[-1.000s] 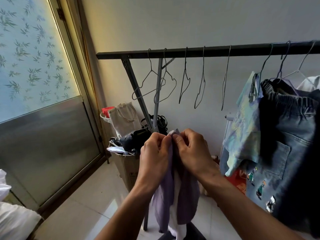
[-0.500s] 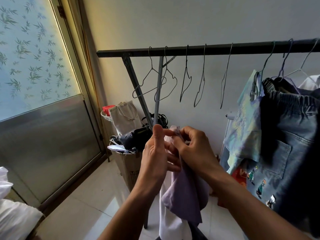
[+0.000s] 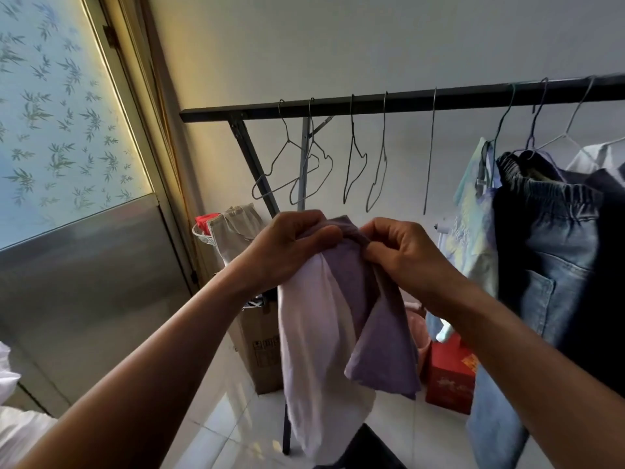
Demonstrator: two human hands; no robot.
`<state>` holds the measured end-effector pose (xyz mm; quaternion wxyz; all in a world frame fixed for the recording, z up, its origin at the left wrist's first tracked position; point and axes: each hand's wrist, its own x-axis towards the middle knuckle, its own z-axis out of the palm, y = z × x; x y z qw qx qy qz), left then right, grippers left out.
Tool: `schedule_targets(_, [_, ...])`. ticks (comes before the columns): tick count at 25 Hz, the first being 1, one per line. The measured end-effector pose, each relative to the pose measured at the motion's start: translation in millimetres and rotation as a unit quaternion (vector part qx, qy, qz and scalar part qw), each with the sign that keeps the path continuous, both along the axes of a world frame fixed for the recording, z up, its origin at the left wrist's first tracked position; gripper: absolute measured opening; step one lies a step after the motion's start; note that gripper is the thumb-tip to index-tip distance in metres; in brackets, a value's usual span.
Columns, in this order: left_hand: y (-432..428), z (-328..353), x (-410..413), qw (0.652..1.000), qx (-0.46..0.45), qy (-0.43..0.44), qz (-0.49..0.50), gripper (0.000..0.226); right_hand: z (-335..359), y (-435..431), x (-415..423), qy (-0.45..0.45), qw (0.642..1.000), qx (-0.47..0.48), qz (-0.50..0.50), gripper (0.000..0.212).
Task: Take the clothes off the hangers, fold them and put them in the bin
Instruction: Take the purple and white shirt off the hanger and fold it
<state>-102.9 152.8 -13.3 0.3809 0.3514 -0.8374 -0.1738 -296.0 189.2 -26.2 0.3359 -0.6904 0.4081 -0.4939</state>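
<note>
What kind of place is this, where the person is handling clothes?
Probably a home drying corner or enclosed balcony: a black clothes rail carries empty wire hangers and hanging jeans, beside a frosted glass door.

A garment hangs from the left hand and the right hand, in front of the rail. Hangers hang along the rail's left part. To their right, a shirt and trousers hang on it. Behind the garment, a carton stands on the floor with a bag above it. A gift box stands under the shirt. A door stands at far left.
</note>
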Motion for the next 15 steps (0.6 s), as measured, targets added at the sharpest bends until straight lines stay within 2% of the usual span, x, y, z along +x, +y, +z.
schedule_targets(4, [9, 18, -6, 1.000, 0.006, 0.018, -0.014, 0.042, -22, 0, -16, 0.115, 0.992, -0.002, -0.042, 0.023])
schedule_targets(6, [11, 27, 0, 1.000, 0.010, 0.005, -0.023, 0.043, -35, -2, -23, 0.108, 0.993, 0.028, -0.029, 0.013])
schedule_targets(7, [11, 31, 5, 1.000, 0.012, 0.004, -0.029, 0.048, -41, -3, -27, 0.091, 0.995, 0.051, -0.008, 0.004])
schedule_targets(10, [14, 41, 24, 0.998, 0.039, 0.011, -0.047, 0.054, -51, -5, -42, -0.002, 0.988, 0.131, 0.082, 0.038])
schedule_targets(12, [15, 47, 37, 0.997, 0.053, 0.019, -0.047, 0.051, -48, -5, -52, -0.071, 0.984, 0.130, 0.095, 0.053])
schedule_targets(15, [16, 48, 48, 0.994, 0.061, 0.072, -0.048, 0.044, -34, -8, -60, -0.157, 0.979, 0.097, 0.090, 0.042])
